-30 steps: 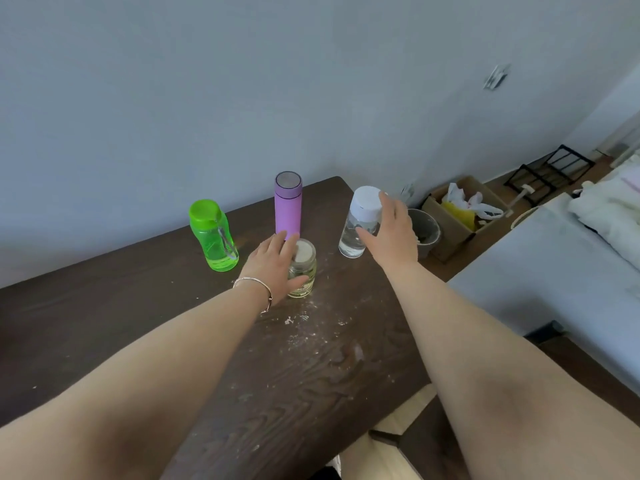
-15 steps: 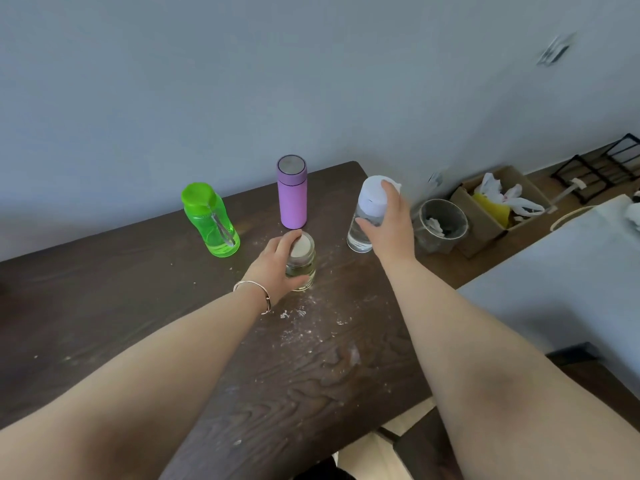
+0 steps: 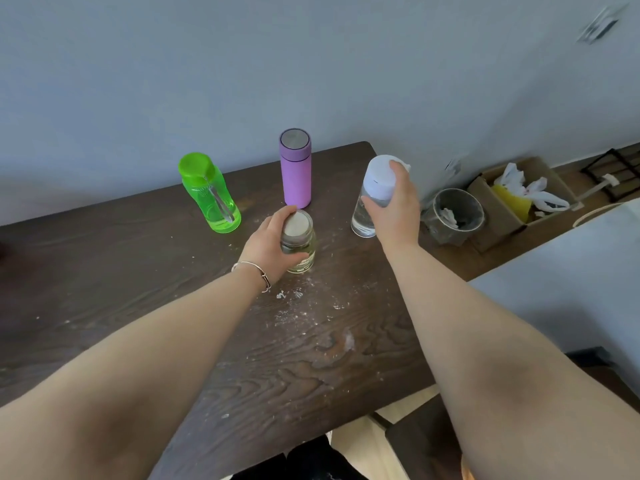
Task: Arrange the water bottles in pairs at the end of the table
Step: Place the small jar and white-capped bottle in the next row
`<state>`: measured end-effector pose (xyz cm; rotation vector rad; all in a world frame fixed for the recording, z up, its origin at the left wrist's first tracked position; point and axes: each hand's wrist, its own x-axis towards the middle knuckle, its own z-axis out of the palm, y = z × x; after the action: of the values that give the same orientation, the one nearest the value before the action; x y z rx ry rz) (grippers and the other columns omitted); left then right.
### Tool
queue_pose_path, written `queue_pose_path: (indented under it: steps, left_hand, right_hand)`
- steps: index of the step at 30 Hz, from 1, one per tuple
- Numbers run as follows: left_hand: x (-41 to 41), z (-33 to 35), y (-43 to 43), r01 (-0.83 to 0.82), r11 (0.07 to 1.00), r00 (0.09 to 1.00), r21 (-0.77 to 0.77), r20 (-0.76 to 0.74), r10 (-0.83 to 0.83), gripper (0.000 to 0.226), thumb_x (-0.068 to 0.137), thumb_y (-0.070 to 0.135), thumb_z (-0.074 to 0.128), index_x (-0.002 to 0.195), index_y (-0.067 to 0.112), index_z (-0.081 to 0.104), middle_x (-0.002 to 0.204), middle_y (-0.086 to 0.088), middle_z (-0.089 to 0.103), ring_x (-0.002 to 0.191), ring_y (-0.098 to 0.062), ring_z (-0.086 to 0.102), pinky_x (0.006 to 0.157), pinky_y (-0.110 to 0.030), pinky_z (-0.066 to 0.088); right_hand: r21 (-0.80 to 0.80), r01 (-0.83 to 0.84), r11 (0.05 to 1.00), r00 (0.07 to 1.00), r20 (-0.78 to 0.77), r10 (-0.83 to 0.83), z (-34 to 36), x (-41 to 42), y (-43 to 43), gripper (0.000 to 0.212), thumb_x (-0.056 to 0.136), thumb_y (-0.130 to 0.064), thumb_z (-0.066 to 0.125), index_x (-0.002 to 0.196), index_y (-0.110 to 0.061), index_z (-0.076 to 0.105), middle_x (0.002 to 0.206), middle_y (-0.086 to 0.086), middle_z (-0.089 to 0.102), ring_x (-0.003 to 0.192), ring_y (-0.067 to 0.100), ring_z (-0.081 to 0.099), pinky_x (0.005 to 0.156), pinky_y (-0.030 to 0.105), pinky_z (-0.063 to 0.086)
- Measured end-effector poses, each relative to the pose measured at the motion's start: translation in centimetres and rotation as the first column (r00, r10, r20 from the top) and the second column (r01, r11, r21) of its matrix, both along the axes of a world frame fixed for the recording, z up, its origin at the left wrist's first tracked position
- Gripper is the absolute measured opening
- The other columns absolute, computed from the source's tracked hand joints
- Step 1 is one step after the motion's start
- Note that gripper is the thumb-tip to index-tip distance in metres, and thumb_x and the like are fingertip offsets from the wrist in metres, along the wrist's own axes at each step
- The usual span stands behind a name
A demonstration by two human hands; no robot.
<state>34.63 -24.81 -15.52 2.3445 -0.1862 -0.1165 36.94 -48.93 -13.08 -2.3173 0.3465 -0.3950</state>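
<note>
Several bottles stand near the far right end of the dark wooden table (image 3: pixel 104 271). A green bottle (image 3: pixel 207 192) stands at the back left, a purple flask (image 3: pixel 295 168) to its right near the wall. My left hand (image 3: pixel 270 245) is wrapped around a small clear bottle with a beige cap (image 3: pixel 298 242) in front of the purple flask. My right hand (image 3: pixel 393 206) grips a clear bottle with a white cap (image 3: pixel 374 188) near the table's right edge; its base rests on the table.
White crumbs and smears (image 3: pixel 294 306) lie on the table in front of the small bottle. On the floor past the right edge stand a round bin (image 3: pixel 453 214) and a cardboard box (image 3: pixel 519 199) with bags. A pale surface (image 3: pixel 571 271) lies at right.
My left hand has slid from the small bottle's top to its side. My right hand keeps its hold on the white-capped bottle. The camera has tilted down and to the right.
</note>
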Motion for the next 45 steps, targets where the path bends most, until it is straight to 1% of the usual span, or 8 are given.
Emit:
queue_pose_path:
  steps: [7,14,17,22,27,34,41,45]
  left_hand:
    - [-1.1,1.6,1.8,-0.080,0.996,0.996,-0.028,0.022,0.081,0.085,0.063,0.032,0.085,0.133,0.038,0.038,0.129,0.008,0.055,0.110,-0.014,0.055,0.090,-0.022,0.039]
    - [-3.3,3.8,6.7,-0.132,0.991,0.990,-0.022,0.043,0.133,0.084,0.065,0.031,0.084,0.136,0.036,0.039,0.132,0.004,0.054,0.112,-0.018,0.056,0.088,-0.022,0.038]
    - [-4.9,4.6,9.6,-0.129,0.992,0.991,-0.019,0.045,0.129,0.084,0.065,0.031,0.084,0.135,0.037,0.039,0.129,0.004,0.055,0.111,-0.019,0.056,0.087,-0.023,0.038]
    - [-8.9,5.6,15.8,-0.096,0.995,0.993,-0.037,0.060,0.098,0.082,0.064,0.031,0.084,0.132,0.038,0.040,0.126,0.006,0.055,0.107,-0.017,0.056,0.084,-0.023,0.037]
    - [-14.0,6.8,22.7,-0.045,0.997,0.997,-0.056,0.059,0.049,0.085,0.062,0.032,0.084,0.133,0.039,0.039,0.126,0.006,0.055,0.108,-0.017,0.055,0.087,-0.023,0.039]
    - [-20.5,7.8,30.6,-0.043,0.998,0.996,-0.055,0.077,0.047,0.087,0.062,0.033,0.085,0.135,0.038,0.037,0.129,0.004,0.055,0.111,-0.020,0.056,0.090,-0.025,0.041]
    - [-26.4,7.4,35.5,-0.138,0.990,0.989,-0.040,0.054,0.140,0.087,0.063,0.037,0.084,0.134,0.041,0.034,0.128,0.004,0.053,0.110,-0.020,0.055,0.094,-0.033,0.046]
    - [-29.6,7.0,37.6,-0.266,0.963,0.962,-0.030,0.061,0.268,0.088,0.061,0.038,0.085,0.133,0.041,0.034,0.129,0.006,0.052,0.110,-0.017,0.056,0.094,-0.032,0.046]
  right_hand:
    - [0.025,-0.035,0.999,0.999,-0.027,0.036,0.3,-1.2,0.7,0.073,0.086,-0.029,0.078,0.146,-0.028,0.038,0.141,0.008,0.049,0.128,0.025,0.048,0.101,0.043,0.047]
    - [0.042,-0.074,0.996,0.994,-0.076,0.077,2.0,-4.7,5.2,0.073,0.085,-0.030,0.078,0.146,-0.032,0.037,0.138,0.006,0.049,0.125,0.025,0.050,0.095,0.037,0.045]
    - [0.056,-0.090,0.994,0.991,-0.092,0.095,2.7,-7.2,8.3,0.074,0.085,-0.031,0.077,0.146,-0.034,0.037,0.138,0.005,0.049,0.123,0.026,0.051,0.091,0.035,0.044]
    - [0.075,-0.075,0.994,0.994,-0.072,0.080,3.4,-12.7,15.2,0.074,0.085,-0.030,0.077,0.147,-0.033,0.037,0.138,0.005,0.049,0.124,0.024,0.050,0.095,0.038,0.046]
    - [0.090,-0.021,0.996,0.998,-0.062,0.027,4.0,-18.8,23.1,0.075,0.083,-0.029,0.079,0.147,-0.031,0.039,0.138,0.006,0.051,0.125,0.027,0.051,0.091,0.032,0.041]
    - [0.112,0.006,0.994,0.998,-0.055,0.000,5.2,-25.3,31.7,0.078,0.082,-0.028,0.081,0.147,-0.031,0.038,0.142,0.005,0.051,0.129,0.027,0.049,0.102,0.040,0.045]
    - [0.105,-0.124,0.987,0.990,-0.060,0.131,5.5,-28.4,36.0,0.076,0.083,-0.028,0.079,0.147,-0.033,0.037,0.143,0.004,0.049,0.129,0.026,0.049,0.098,0.036,0.043]
    - [0.110,-0.232,0.967,0.968,-0.067,0.240,5.0,-28.6,37.7,0.075,0.083,-0.028,0.078,0.147,-0.034,0.039,0.141,0.004,0.051,0.127,0.028,0.051,0.093,0.035,0.042]
